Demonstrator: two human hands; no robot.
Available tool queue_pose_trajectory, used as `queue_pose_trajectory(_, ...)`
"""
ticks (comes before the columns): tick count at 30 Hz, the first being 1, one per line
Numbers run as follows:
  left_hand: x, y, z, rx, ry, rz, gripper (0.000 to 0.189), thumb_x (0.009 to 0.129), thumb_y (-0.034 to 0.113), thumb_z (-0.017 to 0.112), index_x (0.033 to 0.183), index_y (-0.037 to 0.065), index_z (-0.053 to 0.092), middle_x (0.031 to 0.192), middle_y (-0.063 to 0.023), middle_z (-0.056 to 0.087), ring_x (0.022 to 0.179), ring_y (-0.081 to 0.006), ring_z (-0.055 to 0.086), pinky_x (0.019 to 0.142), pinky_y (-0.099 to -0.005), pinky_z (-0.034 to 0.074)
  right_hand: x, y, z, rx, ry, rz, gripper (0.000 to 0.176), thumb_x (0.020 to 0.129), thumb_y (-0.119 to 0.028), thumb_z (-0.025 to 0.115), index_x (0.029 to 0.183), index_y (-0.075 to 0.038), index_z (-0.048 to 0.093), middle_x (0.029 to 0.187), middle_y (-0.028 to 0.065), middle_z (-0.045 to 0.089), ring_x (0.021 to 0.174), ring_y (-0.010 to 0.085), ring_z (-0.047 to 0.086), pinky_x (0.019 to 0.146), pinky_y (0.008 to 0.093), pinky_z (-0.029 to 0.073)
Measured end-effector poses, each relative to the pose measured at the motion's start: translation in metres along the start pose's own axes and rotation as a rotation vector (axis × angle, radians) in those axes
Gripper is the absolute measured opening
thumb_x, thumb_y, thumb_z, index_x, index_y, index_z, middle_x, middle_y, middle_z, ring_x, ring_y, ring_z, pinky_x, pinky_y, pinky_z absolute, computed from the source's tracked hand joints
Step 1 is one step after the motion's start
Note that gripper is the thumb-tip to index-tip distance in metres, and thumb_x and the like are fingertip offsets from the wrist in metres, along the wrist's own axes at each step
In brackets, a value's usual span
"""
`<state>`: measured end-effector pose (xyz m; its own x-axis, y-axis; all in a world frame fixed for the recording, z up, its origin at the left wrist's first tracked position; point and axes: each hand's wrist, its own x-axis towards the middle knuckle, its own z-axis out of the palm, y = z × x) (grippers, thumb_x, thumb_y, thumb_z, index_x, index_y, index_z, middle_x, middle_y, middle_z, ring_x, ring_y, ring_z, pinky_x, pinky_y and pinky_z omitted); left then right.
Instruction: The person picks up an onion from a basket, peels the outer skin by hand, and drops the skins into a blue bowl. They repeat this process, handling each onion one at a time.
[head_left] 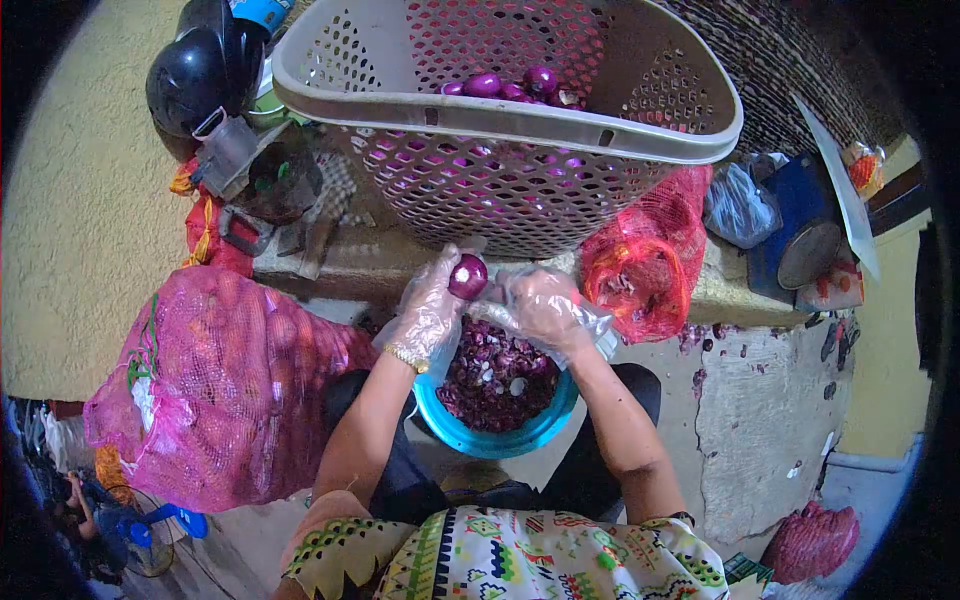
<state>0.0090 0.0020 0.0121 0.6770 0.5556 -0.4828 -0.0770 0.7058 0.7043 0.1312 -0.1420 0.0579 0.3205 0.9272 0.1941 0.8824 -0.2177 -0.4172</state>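
Observation:
My left hand (428, 305), in a clear plastic glove, is closed around a peeled red onion (468, 277) with a pale cut spot facing up. Just to its right, my right hand (545, 308) is also gloved, its fingers curled shut. What those fingers hold, if anything, is hidden by the crinkled plastic. Both hands are above a teal basin (485, 445) between my knees. Dark purple onion skins (490, 380) and a few pale scraps fill it.
Ahead, a grey perforated basket (480, 190) holds shiny peeled onions (483, 85). A full mesh sack (235, 390) stands at left, and a slack red mesh bag (645, 270) sits right of the basket. Skins litter the floor at right near a smaller sack (812, 540).

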Motion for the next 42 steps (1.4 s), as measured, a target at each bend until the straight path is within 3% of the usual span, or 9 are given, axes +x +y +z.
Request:
queue_pose_trajectory(3,-0.003,-0.002,-0.002,-0.024,-0.152,-0.036,0.038,0.103,0.037,0.06,0.119,0.002,0.064,0.111,-0.0123,0.068,0.095,-0.02,0.069,0.08,-0.0346,0.06,0.002,0.0,-0.006,0.109,0.097,0.107,0.063,0.075,-0.073,0.071,0.077,-0.01,0.07,0.062,0.0153,0.066,0.06,0.0348,0.069,0.059,0.0479,0.053)
queue_pose_trajectory(9,-0.001,-0.005,0.002,-0.08,-0.214,-0.051,0.035,0.103,0.032,0.06,0.122,0.003,0.063,0.117,-0.011,0.067,0.101,-0.0202,0.068,0.086,-0.0369,0.059,0.003,0.006,-0.006,0.0,0.14,0.12,0.069,0.067,-0.076,0.074,0.079,-0.009,0.069,0.063,0.0174,0.066,0.062,0.0359,0.07,0.058,0.0477,0.054)
queue_pose_trajectory(16,-0.003,-0.004,0.004,-0.028,-0.192,-0.047,0.032,0.104,0.031,0.058,0.121,0.004,0.064,0.116,-0.0098,0.067,0.102,-0.0197,0.067,0.09,-0.0355,0.057,0.004,0.003,-0.007,-0.034,0.083,0.135,0.07,0.071,-0.077,0.071,0.08,-0.008,0.071,0.064,0.0186,0.067,0.062,0.0372,0.07,0.058,0.0485,0.054)
queue_pose_trajectory(24,-0.002,-0.009,-0.003,0.024,-0.208,0.045,0.034,0.103,0.038,0.06,0.119,0.009,0.065,0.11,-0.0042,0.068,0.095,-0.0147,0.064,0.082,-0.0336,0.054,0.003,0.003,-0.006,-0.018,0.09,0.111,0.063,0.083,-0.072,0.064,0.078,-0.009,0.075,0.066,0.018,0.068,0.063,0.0366,0.069,0.059,0.0485,0.054)
queue_pose_trajectory(27,-0.008,0.001,0.001,0.129,-0.143,0.039,0.027,0.105,0.027,0.057,0.118,0.004,0.064,0.111,-0.0106,0.067,0.099,-0.0201,0.066,0.088,-0.0355,0.056,0.004,-0.002,-0.012,-0.003,0.022,0.132,0.063,0.085,-0.071,0.061,0.078,-0.01,0.075,0.068,0.0175,0.068,0.064,0.0364,0.07,0.059,0.0486,0.054)
queue_pose_trajectory(34,0.001,-0.003,-0.008,0.185,-0.113,0.044,0.028,0.104,0.028,0.058,0.118,0.004,0.064,0.112,-0.0097,0.068,0.099,-0.0185,0.066,0.088,-0.0348,0.056,0.004,0.005,-0.001,-0.058,-0.077,0.076,0.068,0.089,-0.073,0.054,0.069,-0.011,0.074,0.062,0.0172,0.066,0.06,0.0358,0.069,0.058,0.0479,0.053)
queue_pose_trajectory(36,0.001,-0.001,-0.005,0.077,-0.147,0.087,0.03,0.103,0.029,0.06,0.118,0.003,0.064,0.113,-0.01,0.068,0.099,-0.0186,0.067,0.087,-0.0346,0.057,0.002,0.006,0.004,-0.069,-0.067,-0.014,0.072,0.089,-0.075,0.051,0.066,-0.01,0.073,0.059,0.0164,0.065,0.057,0.0354,0.068,0.057,0.0477,0.053)
queue_pose_trajectory(40,-0.006,0.009,0.002,0.111,-0.094,0.049,0.032,0.102,0.029,0.062,0.118,0.002,0.064,0.113,-0.0101,0.068,0.099,-0.019,0.068,0.086,-0.0343,0.058,0.002,0.002,0.0,-0.112,-0.148,-0.004,0.07,0.086,-0.075,0.057,0.069,-0.008,0.073,0.062,0.0163,0.066,0.06,0.0353,0.068,0.058,0.0468,0.054)
queue_pose_trajectory(42,-0.004,0.006,-0.001,0.099,-0.136,0.071,0.03,0.102,0.028,0.063,0.118,0.003,0.064,0.112,-0.0092,0.068,0.097,-0.0185,0.067,0.084,-0.034,0.058,0.002,0.0,-0.004,0.117,0.044,0.052,0.066,0.079,-0.074,0.066,0.075,-0.008,0.072,0.067,0.0171,0.068,0.065,0.0358,0.07,0.062,0.0471,0.054)
